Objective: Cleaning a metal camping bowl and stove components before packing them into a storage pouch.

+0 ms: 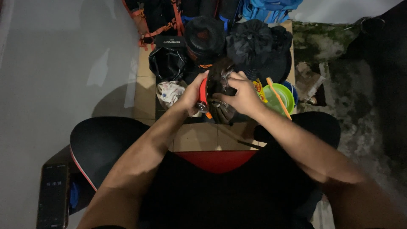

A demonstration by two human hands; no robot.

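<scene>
My left hand (191, 94) grips the red-rimmed side of a dark round object (219, 80), held on edge in front of me. My right hand (240, 95) clasps the same dark object from the right, fingers curled over its face. A small orange tab and a metal piece stick out at its lower left. What exactly the object is stays unclear in the dim light.
Dark bags (258, 46) and a black mesh pouch (204, 36) are piled behind the hands. A green bowl (282, 98) with an orange stick (277, 97) sits at the right, a patterned cloth (169, 92) at the left. A phone (53, 197) lies lower left.
</scene>
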